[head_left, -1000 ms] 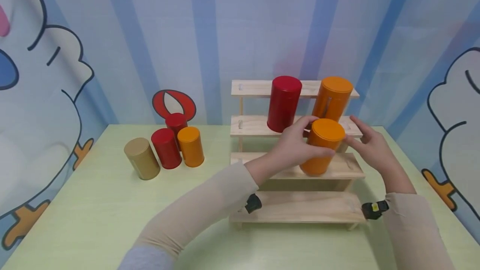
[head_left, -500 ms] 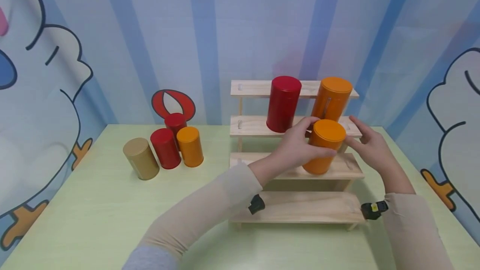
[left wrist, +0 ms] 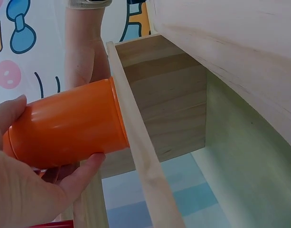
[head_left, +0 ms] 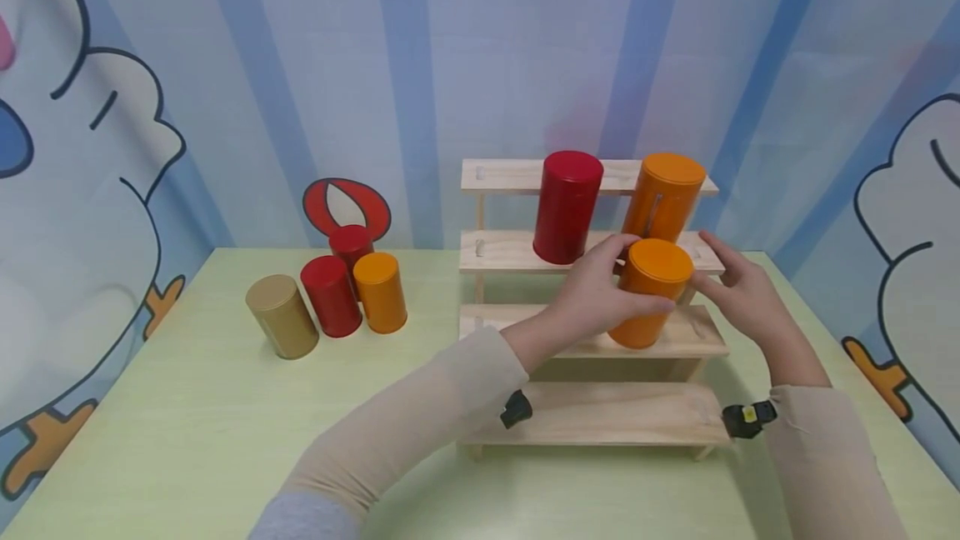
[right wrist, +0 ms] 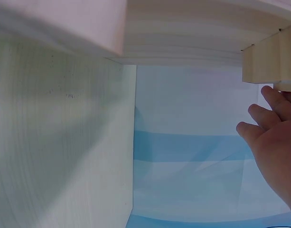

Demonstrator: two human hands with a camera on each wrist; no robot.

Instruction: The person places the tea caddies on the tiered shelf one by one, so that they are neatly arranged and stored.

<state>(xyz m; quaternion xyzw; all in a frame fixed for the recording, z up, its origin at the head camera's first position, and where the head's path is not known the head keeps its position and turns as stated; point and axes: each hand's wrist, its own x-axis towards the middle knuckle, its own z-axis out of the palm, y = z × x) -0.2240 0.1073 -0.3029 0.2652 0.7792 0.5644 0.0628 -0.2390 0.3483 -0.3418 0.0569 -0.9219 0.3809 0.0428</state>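
My left hand (head_left: 588,294) grips an orange canister (head_left: 654,282) that stands upright on the right part of a lower-middle tier of the wooden step shelf (head_left: 615,413). In the left wrist view, its thumb and fingers wrap the canister (left wrist: 71,126), whose base is right at the tier's board. My right hand (head_left: 750,298) is at the canister's right side, thumb tip close to its wall and fingers extended behind. In the right wrist view, the fingers of this hand (right wrist: 278,137) reach beside the end of the shelf.
On the tier above stand a tall red canister (head_left: 568,207) and a tall orange canister (head_left: 666,194). Left on the table (head_left: 187,440) are a gold canister (head_left: 283,317), two red canisters (head_left: 332,297) and a smaller orange canister (head_left: 381,293). A striped backdrop (head_left: 480,65) hangs behind.
The orange canister in my left hand has slid slightly to the right along its tier, the left hand and forearm moving with it. My right hand has stayed almost still.
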